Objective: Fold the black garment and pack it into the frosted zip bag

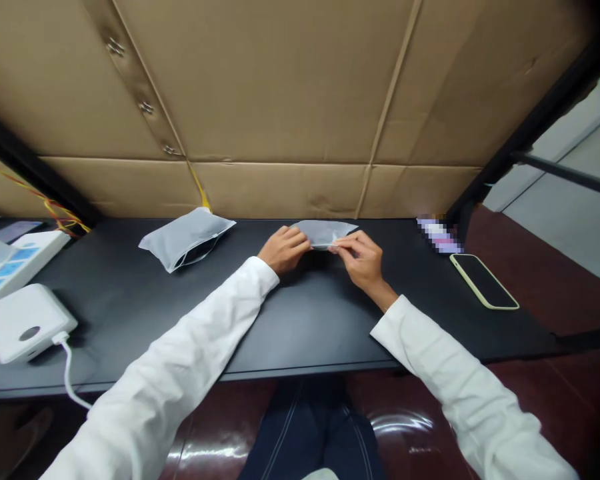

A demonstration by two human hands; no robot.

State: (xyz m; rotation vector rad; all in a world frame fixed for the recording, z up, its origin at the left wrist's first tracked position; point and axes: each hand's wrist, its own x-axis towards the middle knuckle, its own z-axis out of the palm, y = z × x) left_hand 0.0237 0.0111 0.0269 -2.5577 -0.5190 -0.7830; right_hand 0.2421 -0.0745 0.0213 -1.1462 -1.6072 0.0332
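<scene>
A frosted plastic bag lies near the back of the black table, its near edge toward me. My left hand grips the bag's left corner with curled fingers. At the other end of that near edge, my right hand pinches the bag between thumb and fingers. Whether the bag holds anything I cannot tell. A second frosted bag rests to the left of my left hand, its mouth gaping toward the front right.
On the left are a white box-shaped device with a cable and a white power strip. A phone in a pale case lies at right beside a blurred purple item. Cardboard walls the table's back.
</scene>
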